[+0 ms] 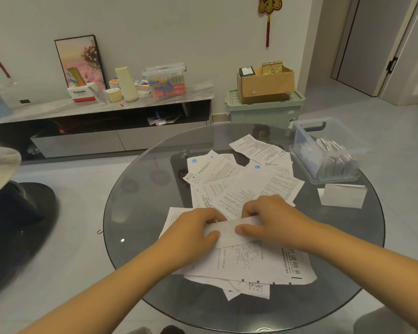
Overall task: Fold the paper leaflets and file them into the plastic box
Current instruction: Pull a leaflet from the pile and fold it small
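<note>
Both forearms reach in from the bottom edge, and the hands meet over the near part of the round glass bench (135, 213). Left hand (191, 231) and right hand (270, 220) each pinch one end of a folded leaflet (229, 231), thumbs on the top face, fingers curled behind; the white strip is held just above the loose leaflets (239, 186) scattered over the glass.

Over on the far right of the bench sits the clear plastic box (323, 153), lid off, with a row of folded papers (336, 155) standing on edge inside it. Just in front of the box, a blank folded white sheet (342, 195) lies on the glass by itself.

Those loose leaflets are white, densely printed in black, some with a blue round logo, overlapping at all angles; a big one nearest the person carries large Chinese characters.

Beyond, a low cabinet (106, 109) runs along the wall, carrying a lidded clear tub (165, 79) of colourful items and a framed flower picture (81, 61). A cardboard box (266, 84) rests on a green storage bin (263, 109) on the pale tiled floor.
</note>
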